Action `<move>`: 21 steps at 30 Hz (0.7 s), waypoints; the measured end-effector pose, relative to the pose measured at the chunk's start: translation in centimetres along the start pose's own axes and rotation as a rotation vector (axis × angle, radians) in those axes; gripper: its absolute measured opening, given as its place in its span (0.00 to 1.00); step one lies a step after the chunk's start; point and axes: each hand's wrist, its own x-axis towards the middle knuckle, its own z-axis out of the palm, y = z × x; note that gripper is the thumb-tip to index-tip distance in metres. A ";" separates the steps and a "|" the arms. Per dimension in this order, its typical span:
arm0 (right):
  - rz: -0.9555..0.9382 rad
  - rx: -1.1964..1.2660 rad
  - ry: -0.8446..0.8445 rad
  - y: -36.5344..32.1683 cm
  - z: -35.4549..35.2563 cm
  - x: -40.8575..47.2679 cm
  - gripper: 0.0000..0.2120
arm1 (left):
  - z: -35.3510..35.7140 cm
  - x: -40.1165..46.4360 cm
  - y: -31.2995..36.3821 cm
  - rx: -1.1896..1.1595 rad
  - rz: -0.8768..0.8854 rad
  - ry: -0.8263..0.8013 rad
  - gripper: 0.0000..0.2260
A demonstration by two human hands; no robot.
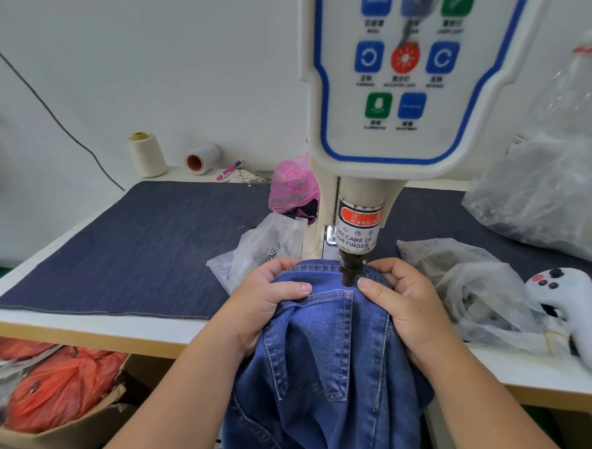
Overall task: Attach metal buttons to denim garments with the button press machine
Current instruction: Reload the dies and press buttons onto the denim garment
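Head view: left hand, right hand grip clamped on jeans under press head.

A pair of blue denim jeans with tan stitching is bunched directly under the dark punch of the cream button press machine, its waistband edge against the punch tip. The rest of the jeans hangs down off the front edge, away from the machine.
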 end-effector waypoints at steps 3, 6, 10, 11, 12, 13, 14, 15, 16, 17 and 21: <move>0.000 0.007 0.000 0.0 0.0 -0.1 0.08 | 0.0 0.0 0.0 -0.002 -0.003 -0.001 0.23; -0.002 0.004 -0.003 -0.1 0.0 -0.1 0.08 | 0.0 0.0 0.1 -0.006 -0.006 -0.004 0.23; -0.001 0.005 -0.003 -0.1 0.1 -0.1 0.08 | 0.0 0.0 0.1 -0.008 -0.003 -0.005 0.21; -0.001 0.006 -0.004 -0.1 0.1 -0.1 0.08 | 0.0 0.0 0.0 -0.009 -0.003 -0.002 0.21; -0.002 0.006 -0.003 -0.1 0.1 -0.1 0.08 | 0.0 0.0 0.0 -0.010 -0.002 0.000 0.21; -0.002 0.007 -0.002 -0.1 0.1 -0.1 0.08 | 0.0 0.0 0.0 -0.011 -0.001 0.000 0.21; -0.003 0.008 -0.002 -0.1 0.1 -0.1 0.08 | 0.0 0.0 0.0 -0.012 -0.002 0.000 0.21; -0.003 0.009 -0.002 -0.1 0.1 -0.1 0.08 | 0.0 0.0 0.0 -0.011 -0.002 0.000 0.21; -0.001 0.010 -0.004 -0.1 0.1 -0.1 0.08 | 0.0 0.0 0.1 -0.010 -0.002 0.000 0.21; 0.002 0.011 -0.007 -0.1 0.1 -0.1 0.08 | 0.0 0.0 0.0 -0.009 -0.001 0.002 0.21; 0.009 0.016 -0.009 -0.1 0.0 -0.1 0.08 | 0.1 0.0 0.0 -0.003 -0.002 0.006 0.21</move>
